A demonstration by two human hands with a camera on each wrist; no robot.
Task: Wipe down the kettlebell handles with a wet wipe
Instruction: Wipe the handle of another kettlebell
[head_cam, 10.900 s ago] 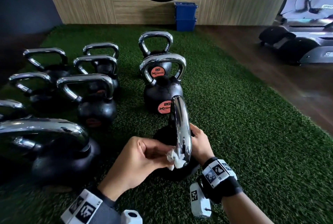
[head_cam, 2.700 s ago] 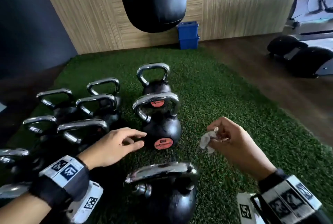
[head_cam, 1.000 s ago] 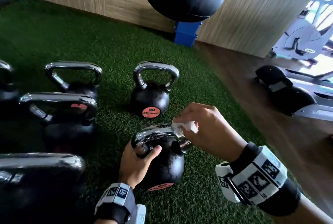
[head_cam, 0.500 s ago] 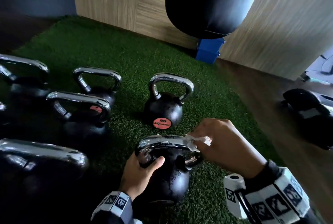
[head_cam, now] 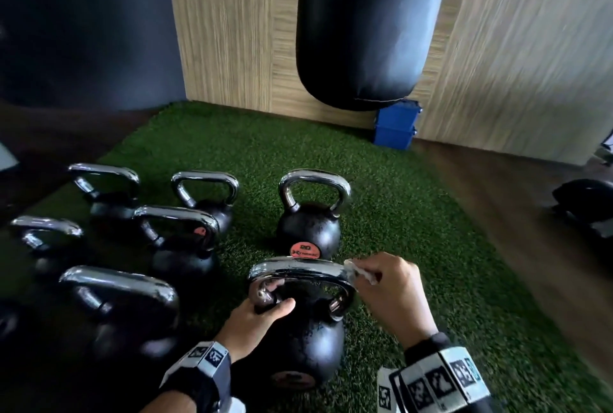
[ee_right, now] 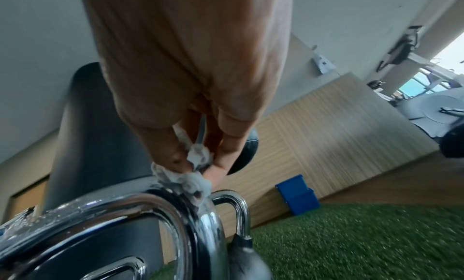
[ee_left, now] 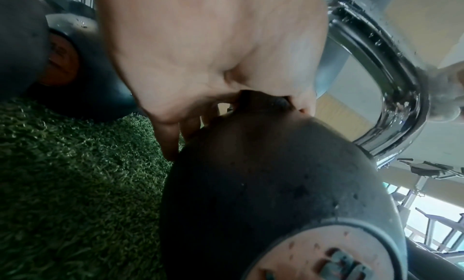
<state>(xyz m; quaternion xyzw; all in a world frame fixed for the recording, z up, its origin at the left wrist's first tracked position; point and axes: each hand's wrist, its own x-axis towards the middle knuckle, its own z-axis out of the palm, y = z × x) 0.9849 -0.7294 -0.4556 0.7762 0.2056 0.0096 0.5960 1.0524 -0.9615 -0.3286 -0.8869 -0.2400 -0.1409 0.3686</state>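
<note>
A black kettlebell with a chrome handle stands on the green turf right in front of me. My left hand grips the left leg of that handle, thumb over the front; the left wrist view shows the palm against the chrome. My right hand pinches a crumpled white wet wipe and presses it on the handle's right top corner. The right wrist view shows the wipe bunched between fingertips on the wet chrome handle.
Another kettlebell stands just behind the one I hold, and several more crowd the turf to the left. A black punching bag hangs ahead, with a blue box by the wood wall. Gym machine base at right.
The right hand has slid the wipe along the handle top toward its right corner. The left hand keeps its grip on the handle's left leg. My head has tilted up.
</note>
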